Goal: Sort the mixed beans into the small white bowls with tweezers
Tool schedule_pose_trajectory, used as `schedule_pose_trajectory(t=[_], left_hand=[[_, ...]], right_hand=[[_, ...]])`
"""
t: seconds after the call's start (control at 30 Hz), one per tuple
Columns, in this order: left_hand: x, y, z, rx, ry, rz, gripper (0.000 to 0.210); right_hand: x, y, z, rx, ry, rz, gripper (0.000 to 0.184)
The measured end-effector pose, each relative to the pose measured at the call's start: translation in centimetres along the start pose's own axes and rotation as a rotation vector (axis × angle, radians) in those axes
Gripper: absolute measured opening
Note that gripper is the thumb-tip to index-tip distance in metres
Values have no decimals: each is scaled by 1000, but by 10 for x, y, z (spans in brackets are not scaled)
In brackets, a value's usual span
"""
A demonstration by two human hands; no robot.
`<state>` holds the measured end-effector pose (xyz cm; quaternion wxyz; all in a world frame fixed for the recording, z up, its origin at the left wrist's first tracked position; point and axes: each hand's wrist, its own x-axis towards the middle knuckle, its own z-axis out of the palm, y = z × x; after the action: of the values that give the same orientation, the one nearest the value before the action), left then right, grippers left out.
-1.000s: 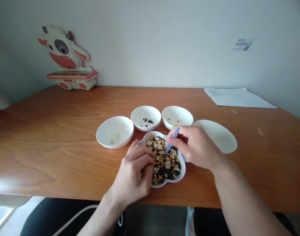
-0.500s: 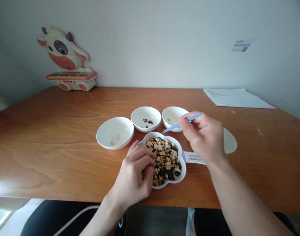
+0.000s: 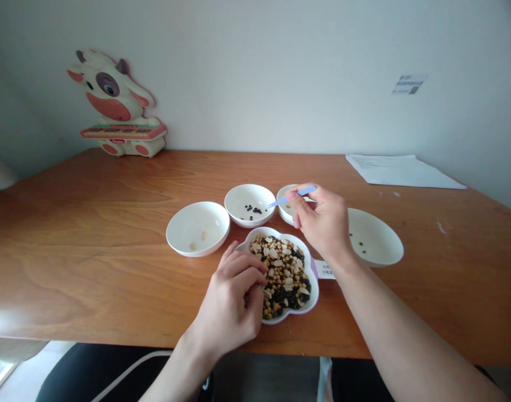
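Light-blue tweezers [image 3: 295, 195] are pinched in my right hand [image 3: 323, 220], their tips over the right side of a white bowl [image 3: 241, 195] with several black beans [image 3: 255, 210]. One black bean lies just below the tips. My left hand [image 3: 234, 296] is curled over the left rim of a white flower-shaped dish [image 3: 313, 298], some fingertips hidden. That dish holds mixed peanuts [image 3: 278, 263], small yellow beans and dark beans. Its labelled handle [image 3: 323, 269] runs right, partly under my right forearm.
A white bowl [image 3: 180, 218] at left holds two peanuts. Another bowl [image 3: 281, 192], partly behind my right hand, holds a yellowish bean. The right bowl [image 3: 383, 237] contains a few small dark pieces. A cow toy with a keyboard [image 3: 124, 131] and papers [image 3: 401, 170] stand farther back.
My right hand with the tweezers has moved left and away from me, from above the dish's far edge to the black-bean bowl. The right bowl is more exposed. My left hand stays on the dish.
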<state>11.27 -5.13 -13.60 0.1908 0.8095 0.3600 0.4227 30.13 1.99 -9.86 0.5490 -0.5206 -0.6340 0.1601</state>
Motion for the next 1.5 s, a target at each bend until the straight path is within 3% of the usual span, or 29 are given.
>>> schedule_pose_trajectory(t=[0.2, 0.37, 0.6, 0.77, 1.5], left_hand=[[0, 0, -1, 6, -3, 10, 23], [-1, 0, -1, 8, -12, 9, 22], [-2, -1, -1, 19, -19, 10, 22], [-2, -1, -1, 14, -22, 11, 22], [-1, -1, -1, 16, -17, 23, 21]], right_hand=[[-5, -4, -8, 10, 4, 13, 24], [-17, -12, -28, -20, 20, -17, 23], [-24, -21, -45, -115, -390, -89, 18], [-23, -23, -42, -138, -486, -122, 18], [-25, -22, -36, -184, -553, -129, 17]])
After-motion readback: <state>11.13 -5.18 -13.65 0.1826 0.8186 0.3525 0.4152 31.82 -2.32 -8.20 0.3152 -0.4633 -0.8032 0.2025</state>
